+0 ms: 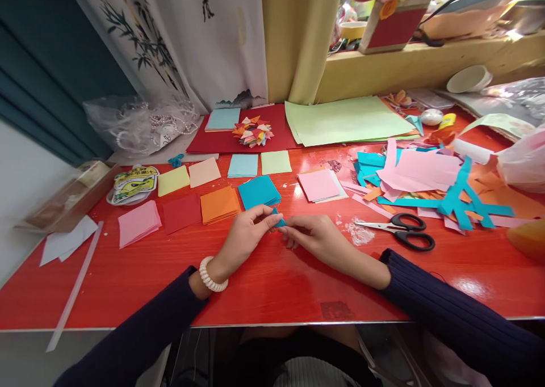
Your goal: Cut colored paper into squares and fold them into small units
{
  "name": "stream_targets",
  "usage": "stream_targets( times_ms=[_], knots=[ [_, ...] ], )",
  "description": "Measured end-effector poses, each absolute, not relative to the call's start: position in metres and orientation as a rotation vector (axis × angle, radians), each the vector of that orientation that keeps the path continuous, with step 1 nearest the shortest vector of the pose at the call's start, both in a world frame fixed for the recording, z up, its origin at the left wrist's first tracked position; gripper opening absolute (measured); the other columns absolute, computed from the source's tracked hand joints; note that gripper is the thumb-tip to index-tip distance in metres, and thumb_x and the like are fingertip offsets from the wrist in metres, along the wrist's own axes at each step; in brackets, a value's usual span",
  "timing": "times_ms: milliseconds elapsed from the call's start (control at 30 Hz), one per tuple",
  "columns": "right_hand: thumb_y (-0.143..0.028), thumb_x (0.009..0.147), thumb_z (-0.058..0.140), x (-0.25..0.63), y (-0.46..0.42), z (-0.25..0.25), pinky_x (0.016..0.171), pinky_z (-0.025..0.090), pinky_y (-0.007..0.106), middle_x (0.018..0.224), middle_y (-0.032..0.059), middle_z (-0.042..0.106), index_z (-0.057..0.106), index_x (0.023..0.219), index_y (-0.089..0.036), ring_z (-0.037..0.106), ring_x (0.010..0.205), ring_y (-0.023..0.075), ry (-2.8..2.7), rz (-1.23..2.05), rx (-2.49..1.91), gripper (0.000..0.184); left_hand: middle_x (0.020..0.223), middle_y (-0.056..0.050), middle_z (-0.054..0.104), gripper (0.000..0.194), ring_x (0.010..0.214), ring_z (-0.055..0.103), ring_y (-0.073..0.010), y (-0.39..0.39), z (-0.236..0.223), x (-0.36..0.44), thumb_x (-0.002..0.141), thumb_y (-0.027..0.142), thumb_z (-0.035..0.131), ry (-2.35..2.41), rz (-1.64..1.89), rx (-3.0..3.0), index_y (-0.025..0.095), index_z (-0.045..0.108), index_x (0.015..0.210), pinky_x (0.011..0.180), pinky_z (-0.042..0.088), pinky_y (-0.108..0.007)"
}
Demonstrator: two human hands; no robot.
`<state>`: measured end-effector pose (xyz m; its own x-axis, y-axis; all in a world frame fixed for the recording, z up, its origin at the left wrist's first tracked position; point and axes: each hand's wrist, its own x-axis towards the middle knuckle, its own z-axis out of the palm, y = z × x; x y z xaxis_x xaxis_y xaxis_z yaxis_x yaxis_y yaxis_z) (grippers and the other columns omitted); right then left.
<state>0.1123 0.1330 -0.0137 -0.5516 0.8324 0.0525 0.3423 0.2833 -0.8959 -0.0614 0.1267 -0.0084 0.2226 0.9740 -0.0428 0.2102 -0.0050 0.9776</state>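
My left hand [247, 236] and my right hand [315, 238] meet over the red table [255, 285] and pinch a small folded teal paper piece [279, 218] between their fingertips. A white bead bracelet [210, 274] circles my left wrist. Just beyond the hands lies a stack of teal paper squares [259, 191]. Black-handled scissors [402, 231] lie to the right of my right hand.
Stacks of coloured squares lie around: orange [219, 203], red [182, 213], pink [138, 222], yellow [173, 180], pink [319, 184]. A folded paper wreath [253, 131] sits on dark red card. Paper scraps [430, 183] pile up at the right. Green sheets [344, 120] lie behind.
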Motion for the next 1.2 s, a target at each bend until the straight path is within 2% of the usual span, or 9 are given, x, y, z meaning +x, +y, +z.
stream_targets(
  times_ms=[133, 267, 467, 667, 833, 933, 1033, 1100, 1200],
  knots=[
    [-0.028, 0.090, 0.043, 0.114, 0.133, -0.011, 0.058, 0.048, 0.025, 0.065, 0.0026, 0.065, 0.061, 0.081, -0.015, 0.062, 0.058, 0.0125, -2.031, 1.286, -0.943, 0.024, 0.069, 0.001, 0.052, 0.024, 0.067, 0.046, -0.0098, 0.124, -0.006, -0.060, 0.082, 0.035, 0.056, 1.118, 0.929, 1.340, 0.014, 0.055, 0.070, 0.067, 0.038, -0.023],
    [-0.027, 0.092, 0.041, 0.115, 0.134, -0.011, 0.058, 0.046, 0.025, 0.064, 0.0030, 0.063, 0.060, 0.077, -0.015, 0.059, 0.058, 0.0121, -2.100, 1.207, -0.958, 0.027, 0.069, 0.001, 0.050, 0.025, 0.065, 0.045, -0.0098, 0.126, -0.001, -0.060, 0.083, 0.035, 0.054, 1.118, 0.875, 1.328, 0.014, 0.053, 0.069, 0.066, 0.039, -0.024],
    [-0.019, 0.092, 0.037, 0.120, 0.140, -0.025, 0.055, 0.039, 0.024, 0.069, 0.0047, 0.059, 0.060, 0.085, -0.012, 0.052, 0.059, 0.0119, -2.327, 0.673, -0.972, 0.025, 0.088, -0.003, 0.057, 0.016, 0.075, 0.050, -0.0122, 0.132, 0.005, -0.070, 0.085, 0.032, 0.054, 1.187, 0.804, 1.899, 0.019, 0.059, 0.092, 0.066, 0.041, -0.025],
    [-0.023, 0.095, 0.034, 0.127, 0.141, -0.025, 0.056, 0.037, 0.025, 0.075, 0.0062, 0.055, 0.060, 0.092, -0.010, 0.049, 0.063, 0.0129, -2.469, 0.244, -0.877, 0.029, 0.092, -0.003, 0.060, 0.011, 0.086, 0.051, -0.0137, 0.129, -0.002, -0.074, 0.088, 0.022, 0.051, 1.067, 0.881, 2.393, 0.018, 0.054, 0.097, 0.078, 0.043, -0.029],
    [-0.015, 0.093, 0.034, 0.127, 0.139, -0.018, 0.051, 0.034, 0.027, 0.074, 0.0072, 0.056, 0.062, 0.091, -0.009, 0.048, 0.060, 0.0139, -2.540, 0.087, -0.826, 0.028, 0.086, -0.003, 0.059, 0.007, 0.082, 0.050, -0.0136, 0.128, -0.005, -0.071, 0.087, 0.019, 0.052, 1.056, 0.930, 2.507, 0.017, 0.052, 0.093, 0.076, 0.043, -0.029],
    [-0.019, 0.091, 0.041, 0.125, 0.138, -0.015, 0.058, 0.042, 0.027, 0.080, 0.0093, 0.061, 0.062, 0.098, -0.008, 0.054, 0.068, 0.0152, -2.396, 0.362, -0.877, 0.025, 0.082, -0.003, 0.057, 0.003, 0.080, 0.049, -0.0135, 0.129, -0.005, -0.071, 0.086, 0.016, 0.053, 1.026, 1.010, 2.565, 0.017, 0.053, 0.089, 0.073, 0.043, -0.029],
    [-0.024, 0.086, 0.052, 0.122, 0.137, -0.008, 0.067, 0.048, 0.026, 0.088, 0.0065, 0.065, 0.058, 0.110, -0.013, 0.060, 0.074, 0.0139, -2.119, 1.018, -0.898, 0.027, 0.087, -0.004, 0.054, 0.008, 0.081, 0.049, -0.0132, 0.129, -0.006, -0.074, 0.084, 0.010, 0.052, 0.970, 1.126, 2.609, 0.018, 0.056, 0.086, 0.069, 0.044, -0.027],
    [-0.026, 0.086, 0.053, 0.120, 0.135, -0.002, 0.070, 0.050, 0.027, 0.085, 0.0038, 0.066, 0.057, 0.114, -0.016, 0.061, 0.075, 0.0130, -1.916, 1.439, -0.876, 0.030, 0.092, -0.004, 0.053, 0.012, 0.080, 0.048, -0.0128, 0.129, -0.007, -0.076, 0.083, 0.008, 0.052, 0.943, 1.171, 2.632, 0.019, 0.058, 0.084, 0.067, 0.044, -0.026],
    [-0.025, 0.087, 0.049, 0.117, 0.134, 0.001, 0.073, 0.050, 0.029, 0.078, 0.0024, 0.064, 0.058, 0.111, -0.015, 0.062, 0.072, 0.0123, -1.689, 1.694, -0.856, 0.027, 0.095, -0.005, 0.052, 0.011, 0.082, 0.048, -0.0133, 0.129, -0.007, -0.078, 0.083, 0.010, 0.054, 0.956, 1.152, 2.632, 0.020, 0.059, 0.085, 0.069, 0.044, -0.027]
  ],
)
